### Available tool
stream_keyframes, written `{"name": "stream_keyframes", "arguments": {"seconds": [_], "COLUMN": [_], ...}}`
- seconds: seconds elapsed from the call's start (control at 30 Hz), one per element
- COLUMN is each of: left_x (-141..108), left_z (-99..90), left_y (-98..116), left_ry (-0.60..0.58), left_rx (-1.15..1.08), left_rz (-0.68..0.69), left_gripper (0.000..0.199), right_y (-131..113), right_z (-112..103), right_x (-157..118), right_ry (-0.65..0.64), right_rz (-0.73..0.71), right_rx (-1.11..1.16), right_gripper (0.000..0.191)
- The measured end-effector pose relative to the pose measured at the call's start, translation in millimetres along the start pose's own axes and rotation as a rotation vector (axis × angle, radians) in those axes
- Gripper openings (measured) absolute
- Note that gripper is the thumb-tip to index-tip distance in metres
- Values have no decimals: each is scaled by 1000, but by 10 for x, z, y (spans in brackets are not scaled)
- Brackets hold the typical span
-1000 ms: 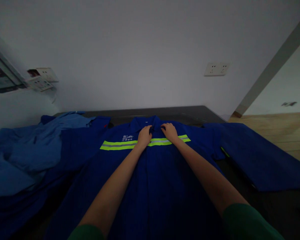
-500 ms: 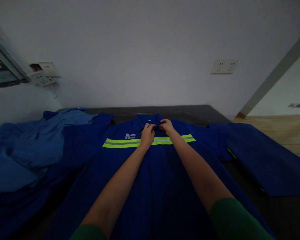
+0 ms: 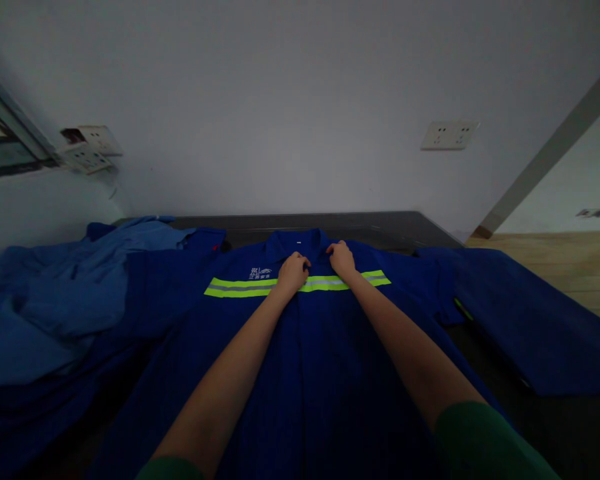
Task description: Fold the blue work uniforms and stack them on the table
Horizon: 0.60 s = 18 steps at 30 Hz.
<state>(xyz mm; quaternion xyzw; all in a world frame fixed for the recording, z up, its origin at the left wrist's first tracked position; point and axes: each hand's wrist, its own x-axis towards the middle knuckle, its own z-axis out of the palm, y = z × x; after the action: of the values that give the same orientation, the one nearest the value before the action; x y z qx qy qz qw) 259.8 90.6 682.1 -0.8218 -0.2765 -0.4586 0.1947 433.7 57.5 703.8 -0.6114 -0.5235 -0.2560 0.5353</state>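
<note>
A dark blue work jacket [image 3: 260, 340] lies front side up, its collar pointing at the wall. A yellow-green reflective band crosses its chest, with a white logo above on the left. My left hand [image 3: 293, 271] is closed on the front opening just below the collar, its fingertips partly hidden. Farther right, my right hand [image 3: 342, 259] has its fingers curled together at the right collar tip, pinching the cloth there. The hands are apart, with the neck opening between and beyond them.
Crumpled light blue clothes [image 3: 75, 287] are heaped at the left. On the right lies a folded dark blue garment [image 3: 535, 320]. The dark table [image 3: 380, 220] meets a white wall with sockets [image 3: 449, 135].
My right hand has moved right, away from my left hand, to the collar's right tip. My left hand has shifted slightly down and left. The collar now lies more open.
</note>
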Motion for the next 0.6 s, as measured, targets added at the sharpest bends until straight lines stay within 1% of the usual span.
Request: {"name": "stream_keyframes", "arguments": {"seconds": [0.07,0.13,0.2,0.27,0.33,0.4,0.47,0.6], "left_x": [-17,-67,-146,-235,-309,-355,-376,-393], "left_z": [-100,-164,-162,-98,-11,59,96,120], "left_y": [15,93,237,411,565,662,699,690], "left_ry": [-102,-167,-181,-189,-221,-251,-253,-224], "left_rx": [78,188,289,332,329,312,298,285], "left_rz": [59,103,105,66,16,-28,-50,-46], "left_gripper": [23,31,42,54,63,64,64,62], "right_y": [-75,-153,-209,-222,-191,-137,-88,-65], "right_z": [-19,-20,12,65,116,150,164,160], "right_x": [-40,-63,-83,-106,-129,-144,-151,-158], "right_ry": [23,48,26,-37,-89,-112,-120,-114], "right_rz": [-53,-167,-298,-366,-372,-375,-378,-366], "right_rx": [-42,-115,-206,-261,-281,-287,-291,-281], "right_gripper": [38,39,39,38,37,37,39,40]}}
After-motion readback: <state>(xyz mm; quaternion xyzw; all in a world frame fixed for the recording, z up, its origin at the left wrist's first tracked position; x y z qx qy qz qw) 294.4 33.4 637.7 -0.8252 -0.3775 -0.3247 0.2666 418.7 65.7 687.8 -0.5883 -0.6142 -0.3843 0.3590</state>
